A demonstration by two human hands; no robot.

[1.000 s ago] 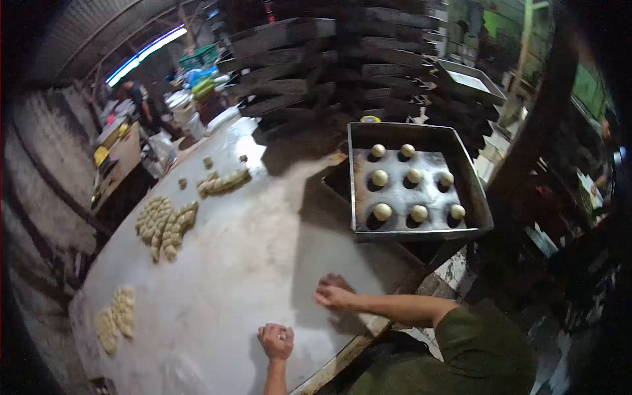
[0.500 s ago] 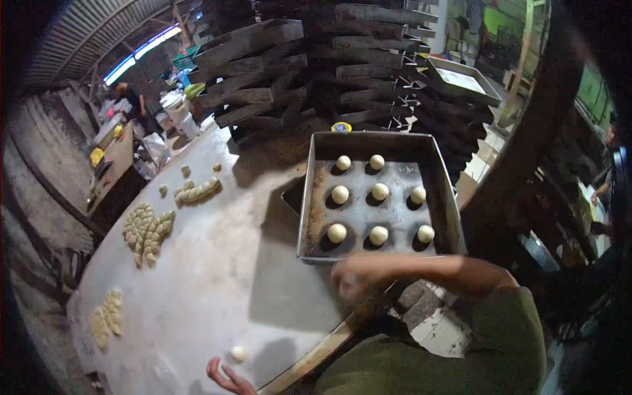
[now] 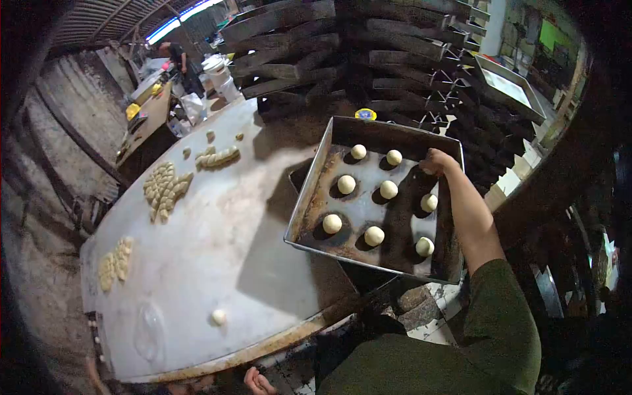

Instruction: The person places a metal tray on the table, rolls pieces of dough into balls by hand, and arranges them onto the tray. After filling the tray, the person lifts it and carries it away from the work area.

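My right hand [image 3: 436,162] reaches into the far right corner of a deep metal tray [image 3: 372,255]. Its fingers are closed and point down near the tray floor; what they hold, if anything, is hidden. Round dough balls stand apart in rows in the tray, among them a dough ball [image 3: 388,189] in the middle and another [image 3: 429,203] nearest my wrist. My left hand [image 3: 259,382] is low at the bottom edge of the view, beyond the table's near edge, fingers loosely curled with nothing visible in them. A single dough ball [image 3: 218,317] sits on the table close by.
Cut dough pieces lie in clusters [image 3: 164,189] on the pale table [image 3: 217,263], with a dough strip [image 3: 218,158] farther back. Dark stacked trays [image 3: 283,59] rise behind. A yellow round object [image 3: 365,114] stands behind the tray. A person [image 3: 181,66] is at the far left.
My right hand has moved from the tray's near side into its far right corner. My left hand has drawn back from beside the lone dough ball. The view has turned somewhat.
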